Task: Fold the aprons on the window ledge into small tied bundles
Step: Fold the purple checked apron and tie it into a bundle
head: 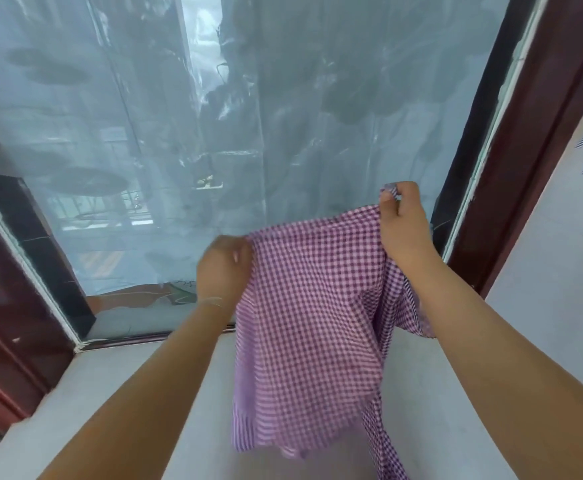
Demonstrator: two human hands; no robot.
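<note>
Both forearms reach in; the left hand [226,263] and right hand [402,223] each pinch the purple checked apron [311,323] by its top edge, hanging above the window ledge [127,393]. Folding looks barely begun; no bundle shows.

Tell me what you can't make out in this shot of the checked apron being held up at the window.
- Head view: the apron's lower right end is cut off by the bottom edge.
- Its ties or straps: not distinguishable among the hanging folds.
- The left hand's fingertips: motion-blurred and behind the cloth.
- The ledge under the apron: covered by cloth.
- Outside the window: hazed by plastic sheeting.
</note>
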